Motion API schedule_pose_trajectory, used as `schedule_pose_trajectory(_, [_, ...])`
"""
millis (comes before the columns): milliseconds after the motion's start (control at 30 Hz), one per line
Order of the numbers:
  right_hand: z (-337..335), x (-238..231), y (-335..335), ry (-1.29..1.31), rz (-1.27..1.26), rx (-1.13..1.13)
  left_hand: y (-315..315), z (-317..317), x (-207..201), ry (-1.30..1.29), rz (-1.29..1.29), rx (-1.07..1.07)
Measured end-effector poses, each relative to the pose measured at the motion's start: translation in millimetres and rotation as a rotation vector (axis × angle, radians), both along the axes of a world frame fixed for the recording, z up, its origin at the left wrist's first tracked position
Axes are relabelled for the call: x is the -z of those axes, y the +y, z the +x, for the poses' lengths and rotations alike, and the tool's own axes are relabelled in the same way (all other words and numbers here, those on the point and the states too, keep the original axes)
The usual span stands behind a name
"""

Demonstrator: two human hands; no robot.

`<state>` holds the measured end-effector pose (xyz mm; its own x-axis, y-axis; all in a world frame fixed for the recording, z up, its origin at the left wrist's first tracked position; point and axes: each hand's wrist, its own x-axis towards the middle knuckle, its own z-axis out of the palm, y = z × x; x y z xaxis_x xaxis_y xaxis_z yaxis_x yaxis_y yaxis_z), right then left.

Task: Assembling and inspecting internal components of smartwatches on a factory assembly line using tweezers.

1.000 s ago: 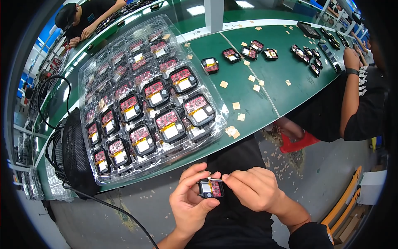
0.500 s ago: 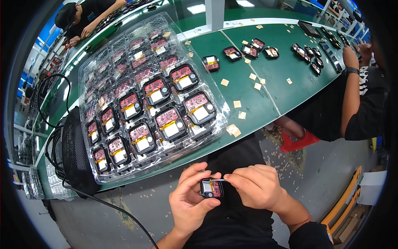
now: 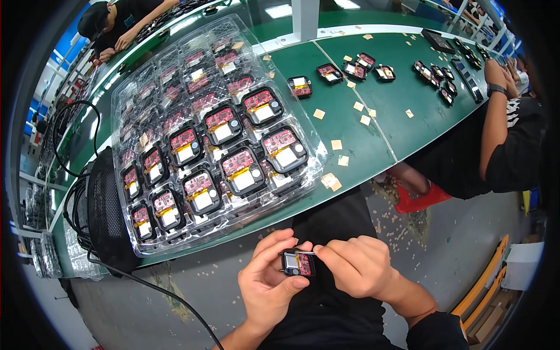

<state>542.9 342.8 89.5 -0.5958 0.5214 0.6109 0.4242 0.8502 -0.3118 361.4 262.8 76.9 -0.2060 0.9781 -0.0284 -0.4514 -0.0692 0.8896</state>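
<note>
Above my lap, my left hand grips a small black watch-like case by its sides between fingers and thumb. Its open face shows a red circuit board and a silver-white battery. A slim metal tool is pinched in my right hand, and its tip lies over the upper edge of the case. My right fingers hide most of the tool, so its exact kind is unclear. Beyond my hands, a clear plastic tray bears rows of similar open cases.
The tray stands on a green bench, with loose cases and small tan paper squares to its right. A black mesh bag and a cable are at left. Co-workers sit across and at right; a red stool stands below.
My hands and the case hold nearly the same pose, with the right fingers shifted very slightly at the tool. The view has moved a touch.
</note>
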Motion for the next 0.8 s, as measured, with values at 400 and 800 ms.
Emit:
schedule_pose_trajectory(400, [-5.4,-21.8,47.7,0.311,-0.125,0.133,-20.9,-42.9,-52.0,0.408,0.019,-0.280])
schedule_pose_trajectory(800, [-60.4,-16.4,161.6,-0.262,-0.189,0.493,56.2,-131.9,-109.9,1.088,0.287,-0.673])
